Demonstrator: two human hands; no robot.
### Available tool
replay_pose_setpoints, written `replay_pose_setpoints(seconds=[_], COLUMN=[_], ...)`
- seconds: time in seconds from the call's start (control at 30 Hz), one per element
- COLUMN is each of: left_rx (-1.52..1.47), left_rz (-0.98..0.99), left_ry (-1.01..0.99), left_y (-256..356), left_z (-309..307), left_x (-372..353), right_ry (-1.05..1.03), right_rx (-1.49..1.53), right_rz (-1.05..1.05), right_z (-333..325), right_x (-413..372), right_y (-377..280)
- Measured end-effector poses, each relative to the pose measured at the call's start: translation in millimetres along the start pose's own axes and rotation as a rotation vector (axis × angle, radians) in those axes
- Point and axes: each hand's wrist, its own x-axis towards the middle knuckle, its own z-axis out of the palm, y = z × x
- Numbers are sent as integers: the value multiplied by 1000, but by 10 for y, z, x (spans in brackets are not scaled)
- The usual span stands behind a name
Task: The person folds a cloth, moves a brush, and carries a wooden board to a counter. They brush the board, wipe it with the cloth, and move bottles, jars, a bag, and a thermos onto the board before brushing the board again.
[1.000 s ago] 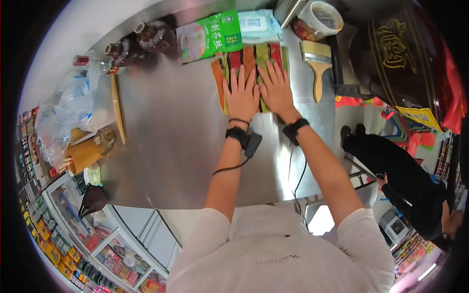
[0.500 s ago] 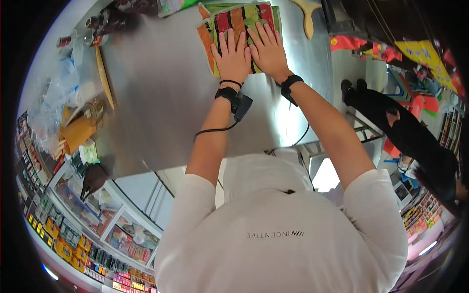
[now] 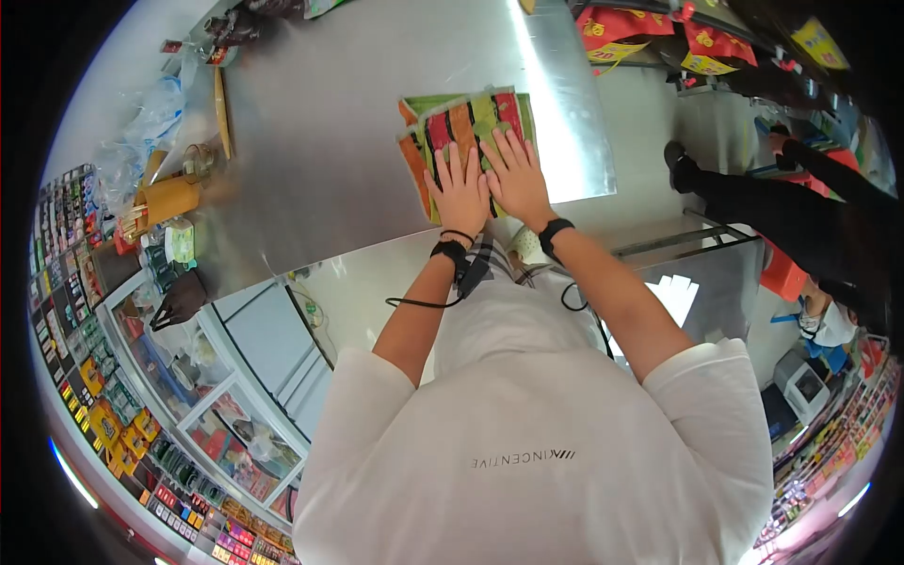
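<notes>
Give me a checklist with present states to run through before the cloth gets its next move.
1. Left hand flat on the striped cloth: ok.
2. Right hand flat on it, too: ok.
3. Cloth layers lined up: not ok, the upper-left corners are offset.
4. Cloth well back from the near edge of the metal table: not ok, it lies close by.
5. Cable off the cloth: ok.
6. Cloth's underside dry: cannot tell, hidden.

A wide, round-edged head view looks steeply down from close above a white shirt at bottom center, facing a metal table toward the top.
</notes>
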Motion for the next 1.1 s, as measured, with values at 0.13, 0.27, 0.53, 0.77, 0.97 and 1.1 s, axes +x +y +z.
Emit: replay_pose_setpoints(seconds=[0.13,0.27,0.53,0.77,0.97,1.1], left_rx=[41,39,3,-9,-49,-102], left_rz=[7,-30,-118,-208,-215,-226], left_ry=[-14,-12,7,28,-27,-23], left_y=[202,292,239,206,169,136], left_z=[27,60,140,175,89,75], left_x=[-226,-205,547,1380,1437,1457], right_ry=[2,-17,13,402,78,130], right_rx=[18,31,-6,-246,-195,-76], right_rz=[-1,-16,-108,325,401,237], right_z=[-115,-149,-207,-236,21,34], right_x=[-329,-356,544,2670,3070,2791], right_y=[53,111,432,1376,1833,1354])
